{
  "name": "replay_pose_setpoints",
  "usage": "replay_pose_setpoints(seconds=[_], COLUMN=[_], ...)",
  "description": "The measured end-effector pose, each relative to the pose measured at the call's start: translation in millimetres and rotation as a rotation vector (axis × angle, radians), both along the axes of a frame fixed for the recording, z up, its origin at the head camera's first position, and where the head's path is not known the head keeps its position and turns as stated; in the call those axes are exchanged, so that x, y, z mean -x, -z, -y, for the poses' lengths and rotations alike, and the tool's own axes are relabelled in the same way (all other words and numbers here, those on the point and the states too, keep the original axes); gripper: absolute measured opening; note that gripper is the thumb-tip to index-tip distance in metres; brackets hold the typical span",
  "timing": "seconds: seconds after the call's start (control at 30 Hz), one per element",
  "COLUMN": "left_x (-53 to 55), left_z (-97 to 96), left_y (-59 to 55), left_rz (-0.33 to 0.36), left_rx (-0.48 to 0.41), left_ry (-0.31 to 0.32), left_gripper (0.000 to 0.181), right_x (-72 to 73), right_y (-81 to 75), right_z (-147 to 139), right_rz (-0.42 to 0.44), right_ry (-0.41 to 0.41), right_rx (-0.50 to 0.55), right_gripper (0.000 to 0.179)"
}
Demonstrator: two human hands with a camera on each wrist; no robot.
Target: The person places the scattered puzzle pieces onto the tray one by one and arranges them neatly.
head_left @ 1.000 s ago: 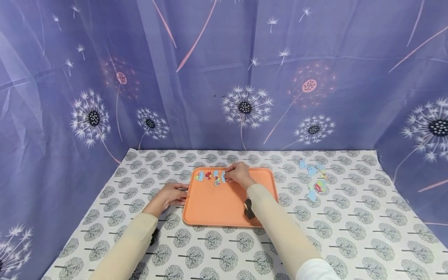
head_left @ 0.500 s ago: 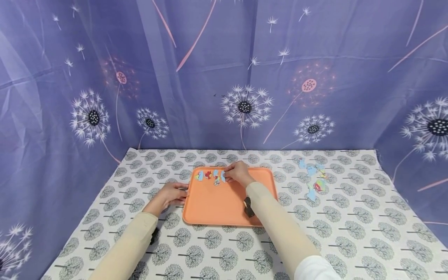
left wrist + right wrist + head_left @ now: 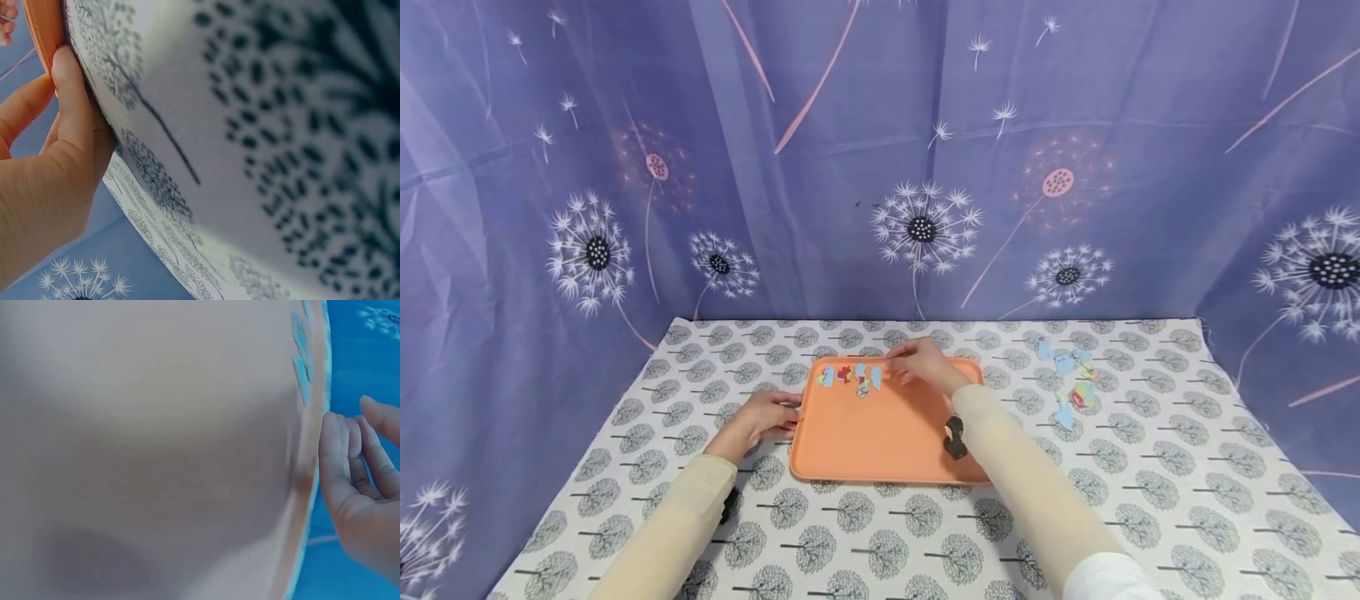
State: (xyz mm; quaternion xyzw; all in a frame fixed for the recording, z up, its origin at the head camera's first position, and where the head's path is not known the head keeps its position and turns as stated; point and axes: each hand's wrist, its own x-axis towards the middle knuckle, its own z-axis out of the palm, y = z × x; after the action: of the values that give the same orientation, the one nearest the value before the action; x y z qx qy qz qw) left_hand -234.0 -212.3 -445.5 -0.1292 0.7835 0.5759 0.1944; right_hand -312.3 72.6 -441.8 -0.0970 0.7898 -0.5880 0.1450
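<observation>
An orange tray [image 3: 880, 437] lies on the table. My left hand [image 3: 767, 417] is at its left edge; in the left wrist view, thumb and fingers pinch the tray rim [image 3: 46, 28]. Along the far left side of the tray lie several small flat puzzle pieces, blue, red and yellow, among them a light blue piece [image 3: 876, 378] at the right end of the row. Just right of that piece, my right hand [image 3: 923, 363] hovers over the tray's far edge. The right wrist view shows its relaxed fingers [image 3: 334, 447] with nothing between them and blue pieces [image 3: 302, 378] beyond.
On the tree-print tablecloth [image 3: 820, 533], right of the tray, several more pieces lie scattered, including a blue one [image 3: 1064, 363] and a green and red one [image 3: 1082, 395]. A purple dandelion-print curtain [image 3: 820, 208] stands behind the table.
My right hand has let go of the light blue puzzle piece, lifted and moved a little right, leaving it on the tray. The left hand stays at the tray's edge.
</observation>
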Motion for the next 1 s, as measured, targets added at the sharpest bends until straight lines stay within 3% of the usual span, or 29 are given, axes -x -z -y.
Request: replay_pose_setpoints(seconds=[0.2, 0.57, 1.0], left_x=[-0.2, 1.0, 4.8], left_z=[2.0, 2.4, 1.2], left_y=[-0.1, 3.8, 6.6], left_rz=[0.0, -0.006, 0.007], left_rx=[0.009, 0.008, 0.005], left_ry=[0.002, -0.003, -0.023], left_gripper=[0.045, 0.045, 0.043], right_x=[3.3, 10.8, 6.0], right_y=[-9.4, -19.9, -15.1], right_z=[-28, -105, -212], right_rz=[-0.129, -0.079, -0.095], right_ry=[0.03, 0.102, 0.268], right_rx=[-0.081, -0.052, -0.165], right_gripper=[0.028, 0.041, 0.055])
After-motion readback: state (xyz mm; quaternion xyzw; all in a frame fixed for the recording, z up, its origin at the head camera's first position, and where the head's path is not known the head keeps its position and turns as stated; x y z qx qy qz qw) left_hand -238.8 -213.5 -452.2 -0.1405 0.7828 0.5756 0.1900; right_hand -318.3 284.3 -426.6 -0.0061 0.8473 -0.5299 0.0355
